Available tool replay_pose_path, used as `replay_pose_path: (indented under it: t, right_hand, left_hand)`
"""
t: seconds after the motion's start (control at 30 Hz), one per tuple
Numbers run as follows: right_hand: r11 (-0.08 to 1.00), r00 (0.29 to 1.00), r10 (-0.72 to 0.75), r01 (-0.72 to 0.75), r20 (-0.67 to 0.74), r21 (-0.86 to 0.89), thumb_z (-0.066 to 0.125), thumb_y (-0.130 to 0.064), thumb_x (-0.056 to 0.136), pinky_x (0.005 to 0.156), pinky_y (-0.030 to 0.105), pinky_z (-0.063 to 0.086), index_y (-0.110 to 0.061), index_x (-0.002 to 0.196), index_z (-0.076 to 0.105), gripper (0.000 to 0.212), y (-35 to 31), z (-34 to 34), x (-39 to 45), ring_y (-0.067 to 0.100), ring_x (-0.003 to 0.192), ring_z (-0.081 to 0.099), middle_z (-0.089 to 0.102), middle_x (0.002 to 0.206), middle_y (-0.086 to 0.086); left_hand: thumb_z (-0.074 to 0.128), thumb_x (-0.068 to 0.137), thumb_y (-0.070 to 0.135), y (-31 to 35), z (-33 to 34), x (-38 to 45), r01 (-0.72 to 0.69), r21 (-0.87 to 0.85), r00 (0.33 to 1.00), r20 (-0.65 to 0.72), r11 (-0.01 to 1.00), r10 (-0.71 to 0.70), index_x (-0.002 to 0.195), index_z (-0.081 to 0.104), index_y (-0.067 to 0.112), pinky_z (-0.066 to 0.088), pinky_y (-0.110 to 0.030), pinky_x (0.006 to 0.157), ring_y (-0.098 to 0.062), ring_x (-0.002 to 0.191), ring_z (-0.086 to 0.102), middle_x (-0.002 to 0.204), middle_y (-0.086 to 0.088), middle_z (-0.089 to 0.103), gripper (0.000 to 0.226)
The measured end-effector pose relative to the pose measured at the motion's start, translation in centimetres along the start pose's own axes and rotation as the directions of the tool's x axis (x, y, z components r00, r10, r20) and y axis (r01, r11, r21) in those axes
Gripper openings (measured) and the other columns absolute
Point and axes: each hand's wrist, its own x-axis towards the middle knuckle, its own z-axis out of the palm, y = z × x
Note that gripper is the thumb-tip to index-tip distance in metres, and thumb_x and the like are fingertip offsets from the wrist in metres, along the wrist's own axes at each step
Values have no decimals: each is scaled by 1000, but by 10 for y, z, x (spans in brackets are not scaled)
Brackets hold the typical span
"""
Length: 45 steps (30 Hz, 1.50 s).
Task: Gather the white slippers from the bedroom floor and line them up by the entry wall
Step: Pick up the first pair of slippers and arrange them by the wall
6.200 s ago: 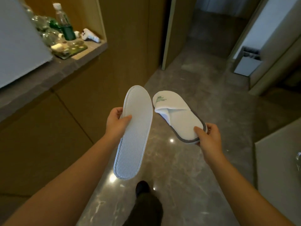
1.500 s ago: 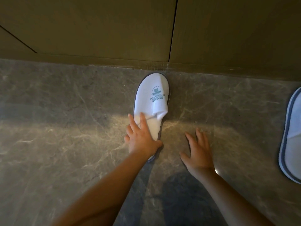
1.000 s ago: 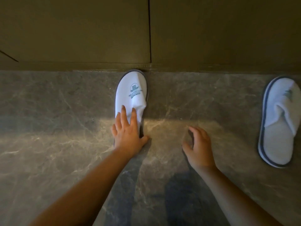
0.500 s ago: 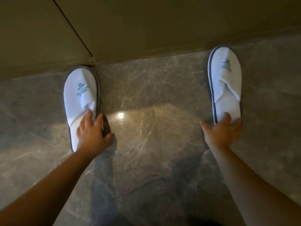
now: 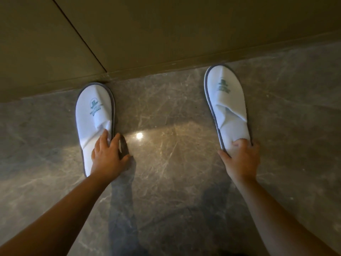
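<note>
Two white slippers with grey soles and green logos lie on the marble floor, toes against the wall base. The left slipper [image 5: 93, 115] sits under a panel seam. My left hand [image 5: 108, 157] rests flat on its heel, fingers spread, thumb on the floor beside it. The right slipper [image 5: 227, 100] lies well apart to the right, tilted slightly. My right hand [image 5: 241, 157] grips its heel, fingers curled over the insole and thumb at the left edge.
The brown panelled wall [image 5: 166, 28] with its skirting runs across the top, slanting up to the right. Grey-brown marble floor [image 5: 166, 163] stretches between and around the slippers, with a bright light reflection in the middle.
My right hand reached right from the bare floor and closed on the second slipper's heel. My left hand stayed on the first slipper. The view swung so both slippers show.
</note>
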Motion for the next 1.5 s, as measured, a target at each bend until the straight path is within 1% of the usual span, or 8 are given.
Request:
replay_pose_path:
  t: [0.17, 0.3, 0.4, 0.67, 0.83, 0.97, 1.17, 1.5]
  right_hand:
    - [982, 995, 98, -97, -2, 163, 82, -24, 57, 91, 47, 36, 0, 101, 52, 58, -26, -3, -4, 43, 110, 45, 53, 116, 27]
    - [962, 999, -29, 23, 18, 271, 83, -15, 53, 89, 41, 27, 4, 109, 49, 68, -65, 14, -39, 46, 111, 40, 49, 118, 29]
    - [954, 993, -106, 86, 56, 287, 83, -13, 51, 93, 42, 26, 6, 112, 47, 73, -94, 36, -62, 47, 112, 40, 47, 119, 30]
    - [984, 970, -134, 105, 201, 147, 79, -32, 59, 100, 50, 30, -10, 132, 32, 89, -138, 73, -87, 42, 122, 32, 33, 137, 24]
    - [963, 924, -262, 267, 278, 21, 76, -41, 61, 107, 55, 23, -21, 141, 11, 105, -138, 77, -80, 39, 136, 14, 6, 153, 18]
    - [943, 880, -306, 333, 364, -12, 72, -39, 66, 110, 54, 17, -25, 142, 4, 104, -138, 79, -83, 37, 139, 2, -7, 154, 15]
    - [945, 879, -306, 326, 366, 7, 69, -32, 70, 110, 51, 20, -26, 141, 12, 91, -138, 80, -90, 37, 136, 7, -3, 154, 14]
    - [962, 891, -252, 274, 377, -6, 70, -28, 67, 109, 49, 21, -26, 140, 14, 92, -135, 72, -88, 35, 134, 9, -2, 154, 9]
  left_hand:
    - [66, 73, 28, -10, -10, -4, -56, -52, 998, -37, 997, 54, 136, 29, 18, 17, -51, 110, -36, 139, 13, 152, -18, 14, 75]
    - [70, 69, 23, -23, -13, -10, -104, -103, 992, -88, 989, 95, 136, 30, 14, 14, -47, 112, -34, 139, 13, 151, -20, 18, 78]
    - [70, 70, 30, -37, -13, -15, -85, -89, 994, -72, 992, 79, 137, 26, 15, 12, -48, 112, -33, 140, 9, 153, -15, 14, 81]
    - [64, 71, 46, -60, -9, -16, -58, 32, 992, 112, 998, 54, 141, 9, 24, 7, -46, 114, -29, 140, -6, 155, -8, -4, 91]
    - [65, 67, 53, -63, -3, -14, -70, 61, 987, 149, 996, 61, 141, 1, 26, 4, -50, 114, -31, 139, -11, 154, -7, -10, 101]
    - [67, 65, 53, -66, 0, -13, -86, 77, 985, 156, 993, 73, 140, -3, 26, 4, -51, 114, -31, 139, -13, 154, -7, -11, 106]
    - [66, 66, 52, -68, 1, -16, -140, 57, 982, 139, 988, 131, 139, -1, 35, 6, -53, 113, -33, 139, -13, 153, -8, -10, 101]
    - [66, 68, 50, -65, -2, -19, -138, 60, 982, 136, 989, 129, 139, 3, 39, 7, -54, 113, -32, 138, -14, 153, -8, -10, 95]
